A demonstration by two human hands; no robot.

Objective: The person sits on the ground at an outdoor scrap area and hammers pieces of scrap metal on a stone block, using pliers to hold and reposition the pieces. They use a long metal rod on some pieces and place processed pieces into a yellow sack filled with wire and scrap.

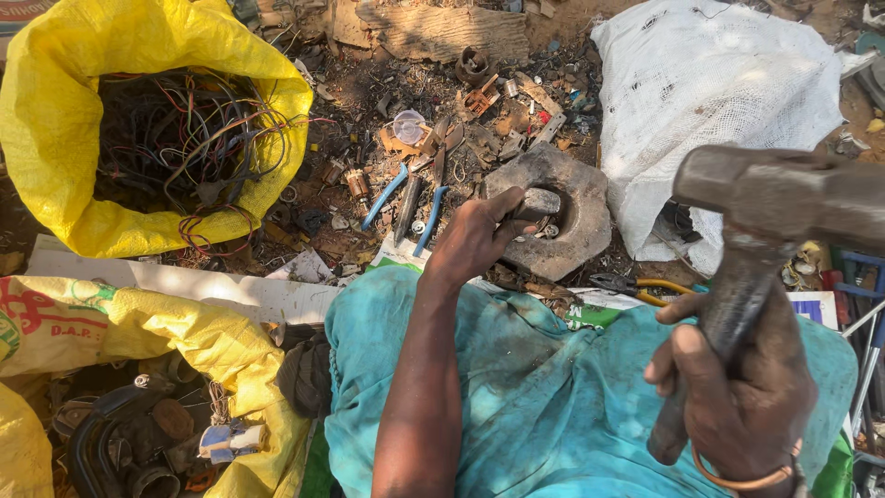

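Head view, left hand [475,242]: grip pinches a small grey metal piece [536,203], thumb and fingers around its near end, holding it on the stone block [572,231].
Head view, right hand [737,392]: grip wrapped tight on the handle of a hammer [770,198], its head raised high and well apart from the block.
Metal piece: sits on the block's hollow middle, on the ground in front of the teal cloth [544,397] over the lap.
Around: blue-handled pliers [410,207] just left of the block; yellow-handled pliers [645,288] near its right edge; yellow sack of wires [55,138] far left; white sack [728,92] behind.
Judgement, the strike: fingertips look close to the strike spot; best kept low on the near end, the piece seated flat, the blow falling square on the far end.
Risk: a glancing hit could kick the piece out or catch the thumb.
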